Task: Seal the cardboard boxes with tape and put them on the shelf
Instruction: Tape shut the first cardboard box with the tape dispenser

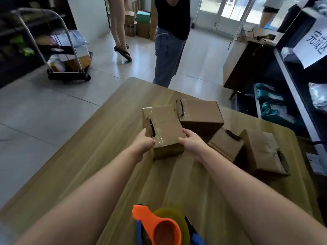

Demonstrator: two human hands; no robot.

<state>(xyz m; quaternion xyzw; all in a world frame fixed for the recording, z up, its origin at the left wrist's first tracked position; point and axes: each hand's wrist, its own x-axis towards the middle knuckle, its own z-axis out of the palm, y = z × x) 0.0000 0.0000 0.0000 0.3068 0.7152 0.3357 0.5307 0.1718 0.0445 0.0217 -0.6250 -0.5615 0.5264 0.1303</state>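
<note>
The gray tile floor (44,106) fills the room, and a big wooden table (109,156) stands in front, close to the person wearing the camera. A tall dark shelf (292,85) runs along the right side, well apart from the hands, with bags on it and a white paper sign (313,48) hanging on it. A person in blue jeans (168,55) stands right at the far end of the table, and another person's bare legs (118,23) are behind. A cart (69,73) full of parcels waits at the left, and a brown desk (247,64) sits between the table and the shelf. Four cardboard boxes crowd the table. The taped box (164,124) is in the middle, shiny with clear tape on top, its far corner touching the second box (200,112). The third box (224,144) and the fourth box (261,151) lie just beside on the right, in the way toward the shelf. The left hand (145,140) grips the taped box's left side with curled fingers. The right hand (192,140) holds its near right corner, thumb on top. An orange and blue tape holder (159,225) lies on the table between the arms.
</note>
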